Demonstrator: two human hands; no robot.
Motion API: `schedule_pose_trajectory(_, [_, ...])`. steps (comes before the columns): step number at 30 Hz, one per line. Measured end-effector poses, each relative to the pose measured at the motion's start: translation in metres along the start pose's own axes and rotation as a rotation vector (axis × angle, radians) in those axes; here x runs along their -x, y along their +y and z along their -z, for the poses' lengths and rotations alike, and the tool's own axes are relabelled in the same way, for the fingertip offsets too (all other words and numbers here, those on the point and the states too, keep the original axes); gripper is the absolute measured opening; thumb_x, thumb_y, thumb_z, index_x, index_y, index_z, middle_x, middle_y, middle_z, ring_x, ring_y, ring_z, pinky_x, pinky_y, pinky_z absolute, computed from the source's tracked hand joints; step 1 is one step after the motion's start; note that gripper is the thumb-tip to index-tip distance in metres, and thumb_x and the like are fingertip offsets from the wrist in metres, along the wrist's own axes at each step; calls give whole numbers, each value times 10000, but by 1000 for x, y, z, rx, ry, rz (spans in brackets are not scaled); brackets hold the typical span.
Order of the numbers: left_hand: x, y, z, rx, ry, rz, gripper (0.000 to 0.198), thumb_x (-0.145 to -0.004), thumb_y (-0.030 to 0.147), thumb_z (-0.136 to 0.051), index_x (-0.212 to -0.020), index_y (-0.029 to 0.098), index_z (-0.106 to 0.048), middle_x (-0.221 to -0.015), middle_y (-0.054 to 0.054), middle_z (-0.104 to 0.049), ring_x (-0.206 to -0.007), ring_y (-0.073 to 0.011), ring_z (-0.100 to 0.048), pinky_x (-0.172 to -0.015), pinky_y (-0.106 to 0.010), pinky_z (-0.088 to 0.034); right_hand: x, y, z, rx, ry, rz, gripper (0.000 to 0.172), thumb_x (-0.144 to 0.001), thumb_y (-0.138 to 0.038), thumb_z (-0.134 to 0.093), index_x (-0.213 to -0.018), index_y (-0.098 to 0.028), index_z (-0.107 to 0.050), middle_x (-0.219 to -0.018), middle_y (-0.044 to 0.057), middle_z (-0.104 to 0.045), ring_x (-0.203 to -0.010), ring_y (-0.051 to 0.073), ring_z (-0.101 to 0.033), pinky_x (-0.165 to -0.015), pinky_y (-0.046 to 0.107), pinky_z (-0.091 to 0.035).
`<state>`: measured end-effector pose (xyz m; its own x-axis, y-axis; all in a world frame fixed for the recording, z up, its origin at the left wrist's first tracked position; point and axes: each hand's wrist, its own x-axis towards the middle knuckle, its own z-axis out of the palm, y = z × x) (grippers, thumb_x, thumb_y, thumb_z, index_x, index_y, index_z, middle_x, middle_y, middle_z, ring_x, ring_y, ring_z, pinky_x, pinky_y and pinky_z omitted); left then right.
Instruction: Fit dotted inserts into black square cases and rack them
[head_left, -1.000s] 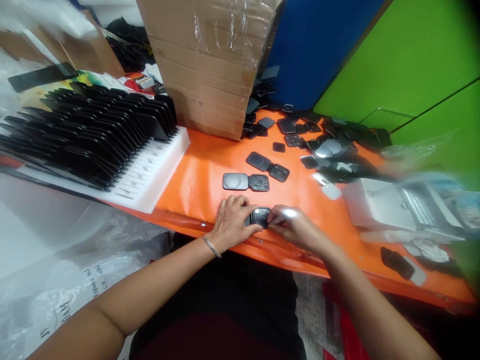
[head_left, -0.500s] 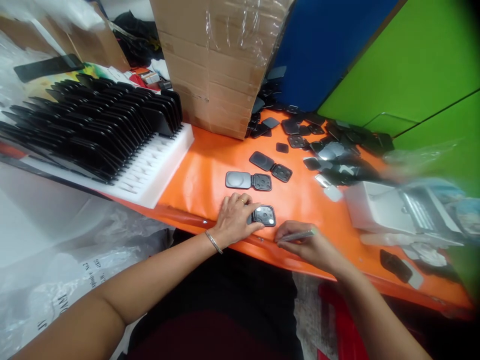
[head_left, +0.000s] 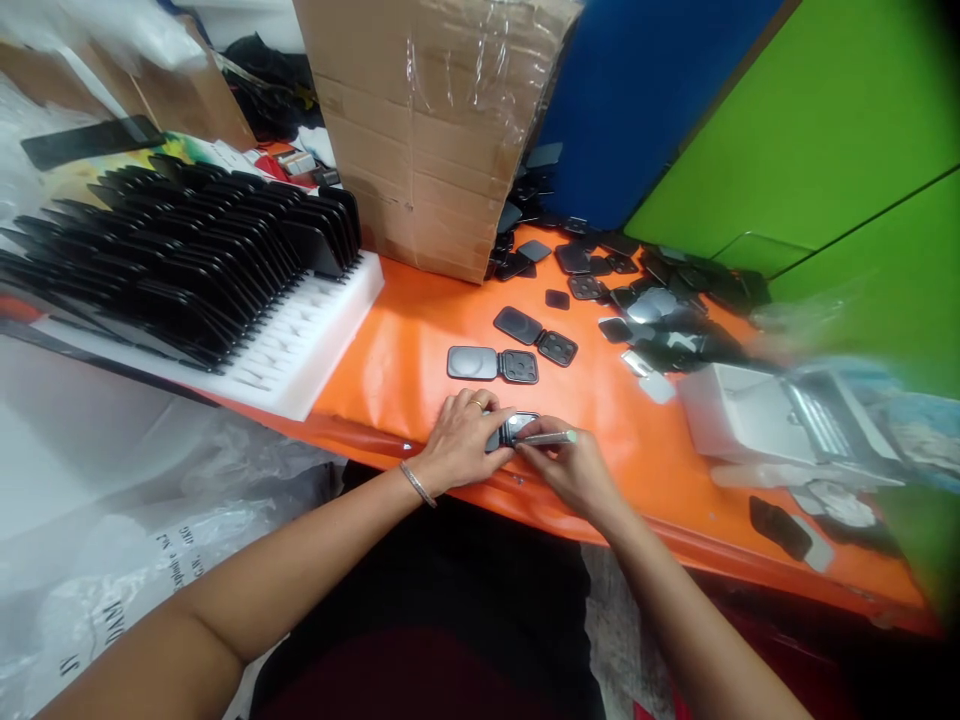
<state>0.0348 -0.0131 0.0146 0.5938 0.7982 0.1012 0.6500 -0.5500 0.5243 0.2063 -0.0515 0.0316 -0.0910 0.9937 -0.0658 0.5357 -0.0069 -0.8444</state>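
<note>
My left hand (head_left: pixel 463 438), with a ring and a bracelet, is closed over one half of a hinged black case (head_left: pixel 492 440) and holds it down at the table's front edge. In my right hand (head_left: pixel 568 462) is a slim silver pen-like tool (head_left: pixel 549 438). Its tip reaches the open half of that case, close to the left thumb, and the fingers partly hide the spot. Farther back, two more hinged cases lie unfolded: a grey-faced one (head_left: pixel 472 363) and a tilted one (head_left: pixel 519 325). Both show round recesses in their smaller halves.
A white foam block (head_left: pixel 337 325) at the left carries rows of upright black panels (head_left: pixel 225 250). Behind stands a cardboard box (head_left: pixel 427 150). Loose black parts (head_left: pixel 660 310) are heaped at the back right, near an open white box (head_left: pixel 739 410). Everything rests on an orange-covered table (head_left: pixel 405 310).
My right hand has moved left with the silver tool, from beside the case onto its open half. My left hand keeps its hold. The view has shifted slightly.
</note>
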Motion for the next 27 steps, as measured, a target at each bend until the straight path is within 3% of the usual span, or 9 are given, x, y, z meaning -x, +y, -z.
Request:
schedule_pose_trajectory(3, [0,-4,2,15,-31,-6,453,-770,361,-647,-1208,318,-540,-1080,-37,-491,-1014,-240,-427,-889,-394,-369,-4,-4,-4,203,-33,101,53,-779,-163,-548,-766,-186,-594,-768,43,-663,-627,155,-599,-600,271,-479])
schedule_pose_trajectory(7, [0,-11,2,84,-25,-39,453,-770,363,-651,-1201,280,-539,-1088,-43,-489,-1022,-228,-432,-899,-371,-394,-4,-5,-7,291,-18,183,89,-781,-129,-508,-751,-190,-566,-812,56,-653,-654,156,-598,-614,264,-468])
schedule_pose_trajectory(14, [8,-10,-3,113,99,15,368,-765,326,-654,-1114,233,-579,-1101,-47,-499,-1029,-229,-443,-904,-363,-420,-2,-4,-12,353,50,64,78,-729,-127,-546,-767,-188,-576,-756,45,-647,-629,165,-600,-585,263,-454])
schedule_pose_trajectory(20, [7,-3,-4,81,98,83,328,-763,321,-657,-1078,249,-601,-1092,-41,-511,-1009,-229,-451,-884,-374,-423,-11,-10,-2,312,-75,30,59,-722,-131,-555,-717,-188,-568,-708,28,-651,-594,156,-592,-562,256,-443])
schedule_pose_trajectory(27, [7,-2,-4,63,89,102,355,-767,322,-656,-1113,269,-598,-1105,-36,-509,-1009,-230,-450,-885,-380,-412,-21,-11,15,270,-288,92,63,-727,-130,-566,-745,-185,-592,-689,3,-641,-592,132,-573,-543,226,-420])
